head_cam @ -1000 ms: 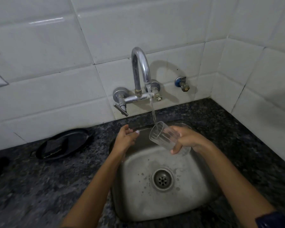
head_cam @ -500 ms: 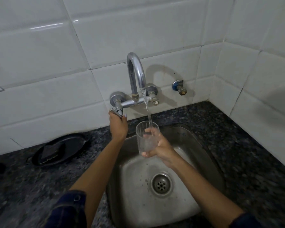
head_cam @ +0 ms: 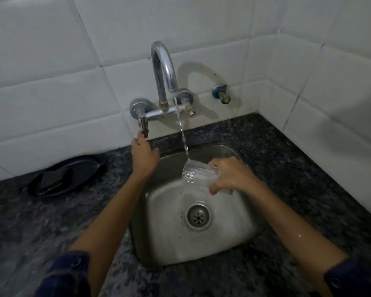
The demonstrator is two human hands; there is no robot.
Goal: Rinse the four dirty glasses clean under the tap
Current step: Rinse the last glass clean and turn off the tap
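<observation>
My right hand (head_cam: 229,175) grips a clear glass (head_cam: 198,173) by its base, tipped on its side with the mouth to the left, over the steel sink (head_cam: 163,236). A thin stream of water (head_cam: 183,138) falls from the chrome tap (head_cam: 163,67) onto the glass's upper side. My left hand (head_cam: 144,155) is raised below the tap's left lever handle (head_cam: 143,126), one fingertip touching the lever's lower end, the other fingers loosely bent. No other glasses are in view.
A black plate (head_cam: 66,177) holding a dark sponge lies on the speckled granite counter (head_cam: 298,168) left of the sink. White tiled walls meet in a corner at the right. A small brass valve (head_cam: 222,94) juts from the wall right of the tap. The drain (head_cam: 198,215) sits mid-sink.
The glass went from upright under the stream to lying on its side, lower and further right. My left hand dropped slightly below the lever. The stream looks thinner.
</observation>
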